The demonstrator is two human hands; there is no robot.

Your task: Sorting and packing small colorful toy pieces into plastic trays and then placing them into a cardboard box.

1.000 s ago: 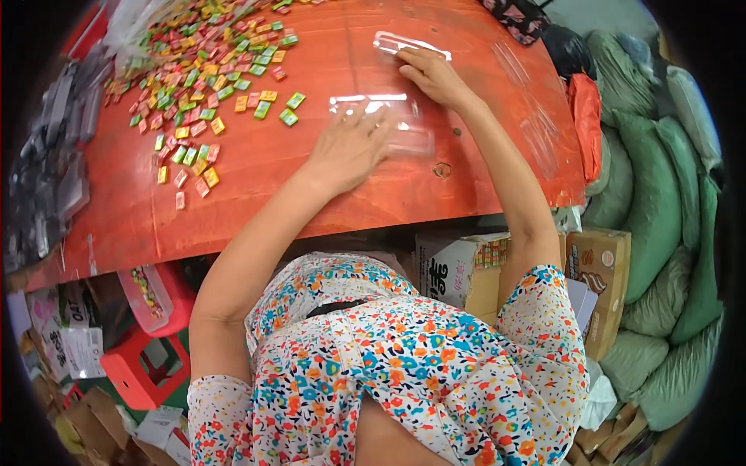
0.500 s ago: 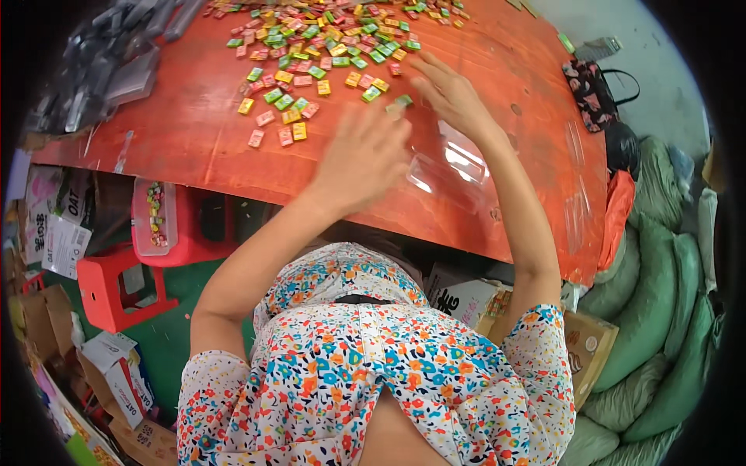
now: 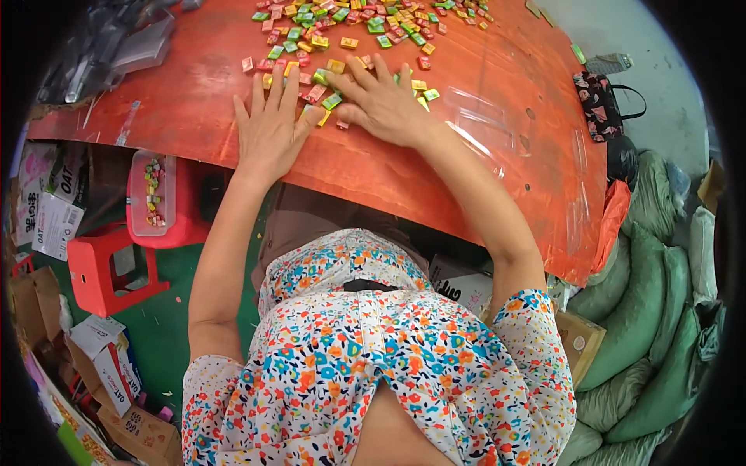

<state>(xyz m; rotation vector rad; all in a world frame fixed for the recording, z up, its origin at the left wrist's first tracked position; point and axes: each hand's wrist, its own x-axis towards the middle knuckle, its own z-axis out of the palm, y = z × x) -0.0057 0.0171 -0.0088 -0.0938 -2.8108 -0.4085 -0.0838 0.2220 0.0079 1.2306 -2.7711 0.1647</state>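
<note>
Both my hands lie over small box-shaped packets in green, yellow and pinkish red on an orange-red table (image 3: 179, 109). My left hand (image 3: 268, 136) rests near the front edge, its fingers stretched forward and thumb spread toward the right. My right hand (image 3: 385, 109) reaches in from the right with spread fingers touching several packets. Between the hands sits a loose cluster of packets (image 3: 314, 93), partly hidden under the fingertips. Farther back spreads a large heap of the same packets (image 3: 384, 41). Neither hand grips anything.
Clear plastic trays (image 3: 478, 128) lie right of my right hand; more plastic pieces (image 3: 144, 46) are piled at far left. Below the table, a clear tub (image 3: 151, 194) of packets stands on a red stool (image 3: 116, 272). Green sacks (image 3: 637, 311) and a floral bag (image 3: 597, 105) are at right.
My left hand has moved left and settled flat by the packets. My right hand has swung left from beside the heap to the near packets. The head view has shifted slightly.
</note>
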